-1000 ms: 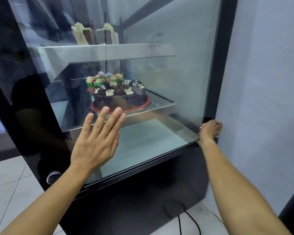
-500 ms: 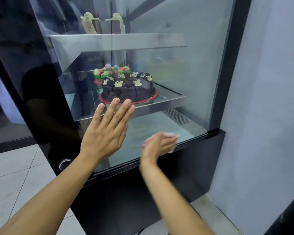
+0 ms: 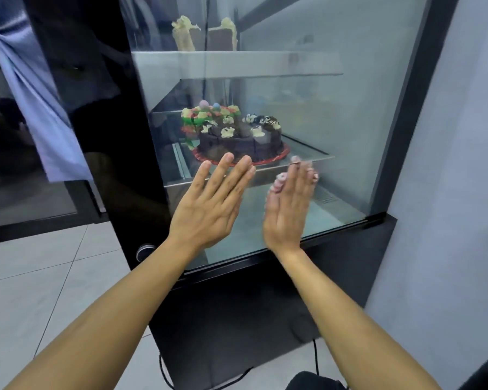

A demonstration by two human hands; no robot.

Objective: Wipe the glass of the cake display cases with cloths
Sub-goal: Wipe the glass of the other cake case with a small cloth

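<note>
Glass (image 3: pixel 307 88) meets our flat left hand (image 3: pixel 209 212) below the cake (image 3: pixel 240 139), bracing; beside it our right hand (image 3: pixel 286 209) flattens a pinkish cloth (image 3: pixel 279 182) (barely visible) to wipe.

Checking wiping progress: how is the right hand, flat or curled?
Flat: the right hand has straight fingers against the glass, pink cloth showing beneath.
</note>
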